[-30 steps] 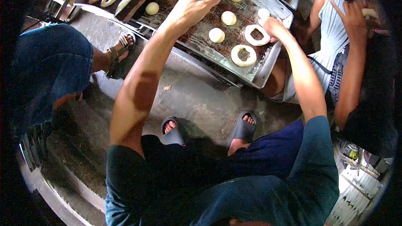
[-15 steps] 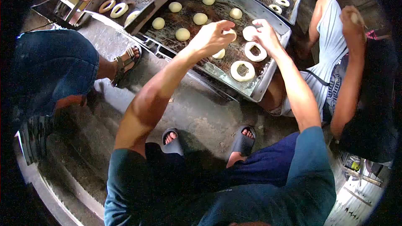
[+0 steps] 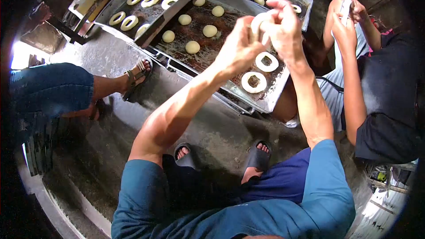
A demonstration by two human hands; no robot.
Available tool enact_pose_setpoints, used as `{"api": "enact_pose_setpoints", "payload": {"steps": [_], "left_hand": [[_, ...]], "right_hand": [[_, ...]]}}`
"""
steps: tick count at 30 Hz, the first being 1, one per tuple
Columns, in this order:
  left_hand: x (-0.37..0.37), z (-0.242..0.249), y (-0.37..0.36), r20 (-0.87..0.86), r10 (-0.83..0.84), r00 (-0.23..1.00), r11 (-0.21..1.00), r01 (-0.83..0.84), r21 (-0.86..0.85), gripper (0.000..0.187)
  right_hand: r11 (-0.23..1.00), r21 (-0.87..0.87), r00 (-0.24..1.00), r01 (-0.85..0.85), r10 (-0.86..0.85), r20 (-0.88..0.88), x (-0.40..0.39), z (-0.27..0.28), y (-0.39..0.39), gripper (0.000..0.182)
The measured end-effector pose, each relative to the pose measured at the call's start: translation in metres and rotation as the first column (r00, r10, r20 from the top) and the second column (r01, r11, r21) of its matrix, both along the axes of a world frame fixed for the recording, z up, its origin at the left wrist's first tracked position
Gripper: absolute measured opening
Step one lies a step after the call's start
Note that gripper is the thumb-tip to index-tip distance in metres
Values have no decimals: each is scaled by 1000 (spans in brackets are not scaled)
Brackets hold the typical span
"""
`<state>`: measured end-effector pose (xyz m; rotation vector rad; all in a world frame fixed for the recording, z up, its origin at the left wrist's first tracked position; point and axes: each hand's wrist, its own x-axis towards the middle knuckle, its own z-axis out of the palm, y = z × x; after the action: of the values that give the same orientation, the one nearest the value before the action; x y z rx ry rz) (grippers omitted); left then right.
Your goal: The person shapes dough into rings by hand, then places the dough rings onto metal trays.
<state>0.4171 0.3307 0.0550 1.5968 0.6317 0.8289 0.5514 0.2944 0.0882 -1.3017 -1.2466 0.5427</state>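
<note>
My left hand and my right hand are close together above the middle tray, with a pale dough piece held between them. The fingers of both hands are bent around the dough and hide part of it. Below them on the tray lie two dough rings, one behind the other. Several round dough balls sit on the tray to the left of my hands.
At the upper left, another tray bears several dough rings. A third tray is at the back right. One person's leg is at left; another person's hands hold dough at right.
My hands have risen and come together around the dough. At right, the other person's hands have met around a dough piece. The hand at the upper left has moved away from its earlier place.
</note>
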Motion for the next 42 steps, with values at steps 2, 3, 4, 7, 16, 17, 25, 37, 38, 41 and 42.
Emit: {"api": "enact_pose_setpoints", "payload": {"steps": [2,3,4,7,16,17,25,37,38,41,42], "left_hand": [[-1,9,-2,196,-99,976,995,92,45,59],[-8,14,1,169,-51,984,994,67,-89,56],[-11,16,14,262,13,965,995,14,-98,57],[-27,34,25,702,62,709,844,338,-417,45],[-36,54,37,645,-195,739,864,440,-243,15],[-35,48,28,488,-279,827,851,448,-274,15],[-28,-10,49,544,-246,802,819,472,-327,23],[-45,-18,54,-3,-164,986,949,157,-272,37],[-46,-17,54,-7,-166,986,950,158,-270,37],[-50,-9,50,13,-99,995,970,100,-222,32],[-49,-12,54,9,-101,995,970,101,-220,32]], "right_hand": [[982,146,983,117,-135,121,3,2,6,37],[975,197,971,103,-142,193,3,-3,8,28],[949,311,854,43,-196,481,10,-16,14,16],[972,127,946,-196,153,285,13,-41,7,12],[915,-72,794,-398,304,-526,2,16,-15,23],[911,50,780,-410,379,-498,15,19,-11,23],[866,-334,922,-373,304,-241,46,20,-12,21],[726,-687,999,33,-9,38,152,-118,67,36],[703,-709,998,64,-31,60,163,-131,71,39],[632,-743,973,219,-83,217,173,-153,70,47],[628,-720,939,296,-53,339,174,-150,69,50]]}}
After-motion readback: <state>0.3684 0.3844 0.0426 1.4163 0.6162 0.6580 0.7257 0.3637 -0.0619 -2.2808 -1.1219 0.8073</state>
